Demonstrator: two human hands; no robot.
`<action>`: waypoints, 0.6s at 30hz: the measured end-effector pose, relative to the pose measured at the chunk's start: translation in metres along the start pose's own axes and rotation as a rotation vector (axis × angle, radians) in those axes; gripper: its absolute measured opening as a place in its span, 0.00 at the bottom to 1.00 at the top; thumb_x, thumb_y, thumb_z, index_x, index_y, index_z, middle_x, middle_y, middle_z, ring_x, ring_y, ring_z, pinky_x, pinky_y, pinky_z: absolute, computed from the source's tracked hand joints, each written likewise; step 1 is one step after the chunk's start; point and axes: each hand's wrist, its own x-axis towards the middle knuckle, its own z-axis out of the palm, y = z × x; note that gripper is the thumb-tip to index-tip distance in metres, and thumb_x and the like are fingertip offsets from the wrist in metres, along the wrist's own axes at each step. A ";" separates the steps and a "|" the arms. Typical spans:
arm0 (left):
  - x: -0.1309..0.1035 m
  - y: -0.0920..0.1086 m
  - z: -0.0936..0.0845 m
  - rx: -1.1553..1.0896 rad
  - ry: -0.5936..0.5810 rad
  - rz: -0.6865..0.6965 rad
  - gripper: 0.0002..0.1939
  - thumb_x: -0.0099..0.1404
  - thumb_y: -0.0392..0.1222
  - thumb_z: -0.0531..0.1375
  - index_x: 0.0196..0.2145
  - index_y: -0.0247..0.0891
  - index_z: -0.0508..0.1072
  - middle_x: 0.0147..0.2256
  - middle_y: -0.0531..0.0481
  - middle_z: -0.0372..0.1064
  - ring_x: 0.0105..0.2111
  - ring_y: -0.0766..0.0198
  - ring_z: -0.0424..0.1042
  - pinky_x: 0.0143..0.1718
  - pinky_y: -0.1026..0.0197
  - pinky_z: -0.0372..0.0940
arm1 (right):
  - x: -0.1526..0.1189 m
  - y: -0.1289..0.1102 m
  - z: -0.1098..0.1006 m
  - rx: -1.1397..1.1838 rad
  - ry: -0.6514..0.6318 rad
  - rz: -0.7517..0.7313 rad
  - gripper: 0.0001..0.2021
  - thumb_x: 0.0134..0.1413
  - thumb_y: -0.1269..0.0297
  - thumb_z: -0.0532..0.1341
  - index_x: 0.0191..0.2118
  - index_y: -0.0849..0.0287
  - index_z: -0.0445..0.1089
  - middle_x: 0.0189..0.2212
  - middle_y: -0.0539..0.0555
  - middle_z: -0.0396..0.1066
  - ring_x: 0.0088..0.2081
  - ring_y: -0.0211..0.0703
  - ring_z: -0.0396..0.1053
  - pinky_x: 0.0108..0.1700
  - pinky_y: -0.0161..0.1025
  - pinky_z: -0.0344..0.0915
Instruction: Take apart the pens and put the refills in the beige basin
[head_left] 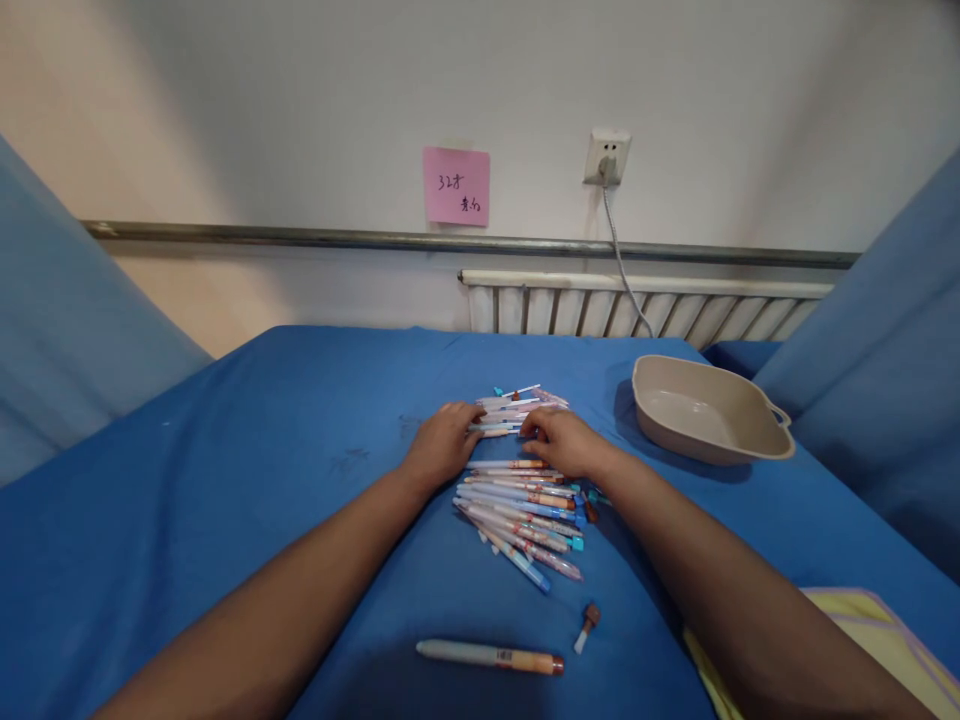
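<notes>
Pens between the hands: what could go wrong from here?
The right hand sits close to the coloured end pieces of the near bunch of pens; drawing it back low could scatter them.

The far pens lie loosely overlapped by the left hand, so squeezing from both sides might skew them.

The lone pen and small brown-topped piece lie loose on the blue cover; a tug on it could roll either.
</notes>
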 end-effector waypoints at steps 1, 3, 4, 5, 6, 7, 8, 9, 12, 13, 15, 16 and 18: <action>-0.002 0.000 -0.002 -0.030 -0.009 -0.013 0.13 0.61 0.39 0.56 0.44 0.37 0.69 0.38 0.45 0.70 0.39 0.56 0.68 0.43 0.56 0.61 | -0.001 -0.004 0.000 0.042 -0.067 -0.010 0.09 0.47 0.65 0.64 0.37 0.58 0.70 0.31 0.51 0.71 0.32 0.40 0.67 0.33 0.34 0.59; -0.006 0.001 -0.007 -0.097 -0.070 -0.016 0.13 0.61 0.40 0.55 0.44 0.38 0.69 0.36 0.47 0.71 0.36 0.59 0.69 0.39 0.59 0.62 | -0.003 -0.013 0.001 0.088 -0.165 -0.022 0.09 0.46 0.64 0.65 0.36 0.57 0.71 0.28 0.50 0.72 0.29 0.38 0.66 0.30 0.33 0.57; -0.008 0.002 -0.009 -0.130 -0.113 -0.001 0.12 0.61 0.41 0.55 0.43 0.38 0.70 0.35 0.48 0.71 0.35 0.60 0.69 0.38 0.60 0.62 | -0.004 -0.016 0.002 0.090 -0.190 -0.019 0.08 0.47 0.64 0.65 0.36 0.57 0.71 0.28 0.50 0.72 0.28 0.38 0.66 0.29 0.33 0.56; -0.010 0.004 -0.010 -0.161 -0.153 0.026 0.11 0.61 0.41 0.55 0.41 0.38 0.71 0.34 0.49 0.71 0.34 0.61 0.68 0.37 0.61 0.62 | -0.005 -0.018 0.002 0.084 -0.204 -0.011 0.07 0.48 0.64 0.64 0.36 0.56 0.71 0.27 0.49 0.72 0.27 0.37 0.65 0.28 0.32 0.55; -0.011 0.006 -0.011 -0.190 -0.186 0.060 0.11 0.61 0.42 0.55 0.40 0.38 0.71 0.34 0.49 0.71 0.34 0.62 0.68 0.37 0.62 0.62 | -0.005 -0.019 0.003 0.075 -0.214 -0.007 0.06 0.49 0.64 0.63 0.35 0.56 0.71 0.27 0.49 0.72 0.27 0.37 0.65 0.27 0.32 0.54; -0.011 0.007 -0.012 -0.218 -0.210 0.092 0.10 0.61 0.43 0.56 0.39 0.38 0.72 0.34 0.49 0.71 0.35 0.62 0.68 0.38 0.62 0.61 | -0.005 -0.019 0.003 0.065 -0.218 -0.009 0.05 0.50 0.64 0.62 0.34 0.56 0.71 0.26 0.49 0.72 0.27 0.37 0.64 0.27 0.32 0.53; -0.012 0.008 -0.012 -0.247 -0.226 0.116 0.10 0.61 0.44 0.56 0.39 0.38 0.72 0.34 0.49 0.71 0.35 0.62 0.68 0.38 0.62 0.61 | -0.005 -0.018 0.003 0.054 -0.213 -0.018 0.04 0.51 0.64 0.61 0.33 0.56 0.71 0.26 0.49 0.72 0.27 0.37 0.64 0.27 0.33 0.53; -0.012 0.009 -0.012 -0.274 -0.240 0.131 0.11 0.61 0.45 0.56 0.39 0.38 0.72 0.35 0.49 0.71 0.35 0.62 0.68 0.39 0.62 0.61 | -0.005 -0.017 0.003 0.046 -0.198 -0.028 0.04 0.52 0.64 0.61 0.33 0.56 0.71 0.27 0.50 0.71 0.28 0.37 0.64 0.28 0.33 0.53; -0.011 0.009 -0.012 -0.322 -0.263 0.125 0.12 0.60 0.46 0.58 0.39 0.38 0.72 0.37 0.49 0.72 0.37 0.61 0.68 0.40 0.62 0.61 | -0.003 -0.011 0.005 0.080 -0.135 -0.009 0.04 0.55 0.65 0.58 0.32 0.58 0.70 0.26 0.51 0.70 0.28 0.38 0.63 0.28 0.32 0.53; -0.011 0.008 -0.011 -0.324 -0.261 0.120 0.12 0.60 0.45 0.58 0.40 0.38 0.72 0.37 0.49 0.72 0.38 0.61 0.68 0.41 0.62 0.61 | -0.002 -0.009 0.006 0.110 -0.128 0.007 0.05 0.56 0.65 0.58 0.33 0.58 0.69 0.25 0.50 0.70 0.27 0.37 0.63 0.28 0.32 0.53; -0.010 0.007 -0.011 -0.300 -0.253 0.113 0.12 0.62 0.45 0.55 0.39 0.38 0.73 0.37 0.49 0.72 0.37 0.61 0.68 0.41 0.62 0.61 | -0.001 -0.007 0.009 0.187 -0.125 0.028 0.05 0.57 0.65 0.56 0.33 0.59 0.68 0.24 0.49 0.69 0.26 0.36 0.62 0.27 0.31 0.54; -0.009 0.006 -0.011 -0.274 -0.258 0.106 0.13 0.64 0.46 0.53 0.38 0.38 0.73 0.35 0.49 0.72 0.36 0.61 0.69 0.40 0.62 0.61 | -0.001 -0.006 0.010 0.223 -0.123 0.031 0.05 0.57 0.66 0.56 0.33 0.59 0.67 0.23 0.48 0.68 0.25 0.35 0.62 0.27 0.31 0.54; -0.009 0.006 -0.011 -0.214 -0.271 0.096 0.18 0.68 0.47 0.47 0.33 0.37 0.74 0.31 0.48 0.71 0.33 0.62 0.68 0.39 0.62 0.61 | -0.001 -0.006 0.012 0.273 -0.107 0.042 0.04 0.56 0.66 0.57 0.31 0.59 0.67 0.22 0.47 0.68 0.24 0.35 0.62 0.26 0.31 0.54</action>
